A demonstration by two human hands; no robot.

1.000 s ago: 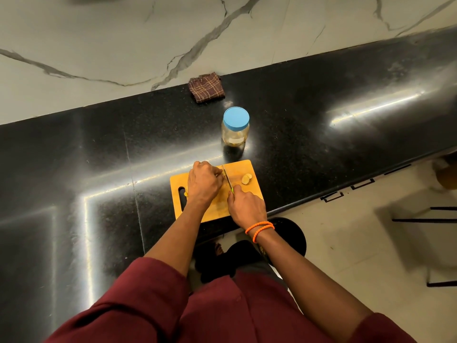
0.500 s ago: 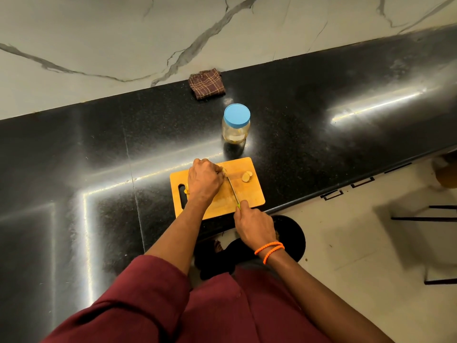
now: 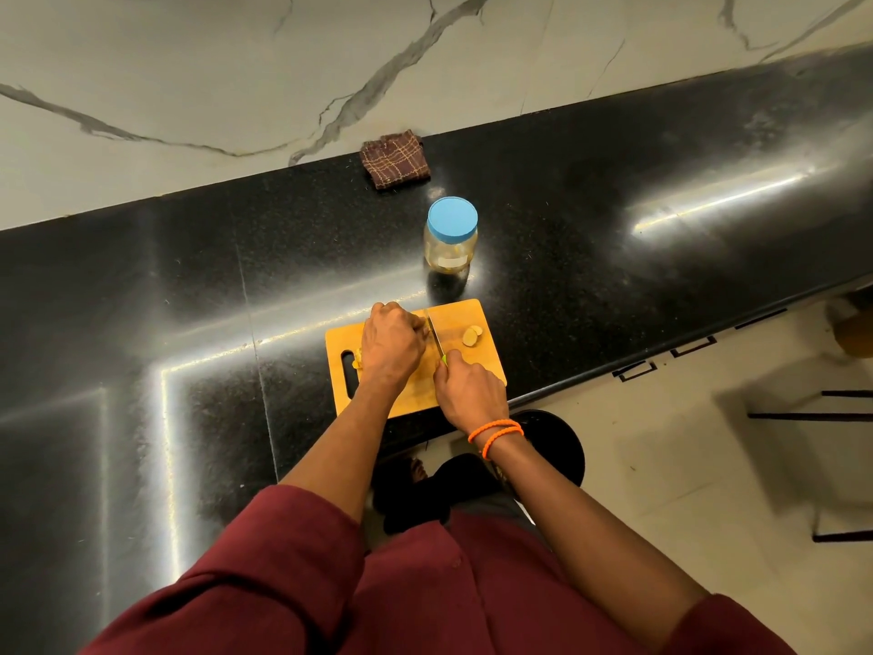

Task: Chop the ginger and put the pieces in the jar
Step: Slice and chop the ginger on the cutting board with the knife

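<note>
On the black countertop (image 3: pixel 614 191), near its front edge, lies a wooden cutting board (image 3: pixel 477 371). The left hand (image 3: pixel 392 345) rests on the board with its fingers curled down and pressed together over the ginger (image 3: pixel 357 359), of which only a small yellow end shows at the wrist side. The right hand (image 3: pixel 470 387) has its fingers wrapped round the handle of a knife (image 3: pixel 435 337), whose blade lies just beside the left knuckles, pointing away from the person. A few cut ginger slices (image 3: pixel 471 335) lie together on the board to the right of the blade. The jar (image 3: pixel 451 236) stands upright behind the board, apart from it, with its blue lid on. A folded checked cloth (image 3: pixel 394 159) lies at the wall.
</note>
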